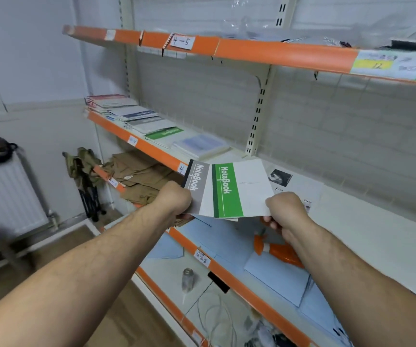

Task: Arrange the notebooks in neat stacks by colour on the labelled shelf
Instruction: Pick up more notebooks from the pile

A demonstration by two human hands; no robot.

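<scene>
In front of the middle shelf (149, 149) I hold two notebooks. My left hand (174, 199) grips a grey-banded notebook (197, 181) by its lower edge. My right hand (285, 209) grips the lower right corner of a green-banded notebook (237, 189), which overlaps the grey one. Further left on the shelf lie stacks: red notebooks (109, 100), blue ones (137, 113), grey ones (152, 123), a green one (165, 134) and a pale blue one (199, 145).
A printed sheet (294, 184) lies on the shelf at right. The shelf below holds blue envelopes (277, 276), an orange object (279, 251) and brown folded cloth (142, 176). A small jar (187, 279) and cables sit lower. A radiator (7, 194) stands at left.
</scene>
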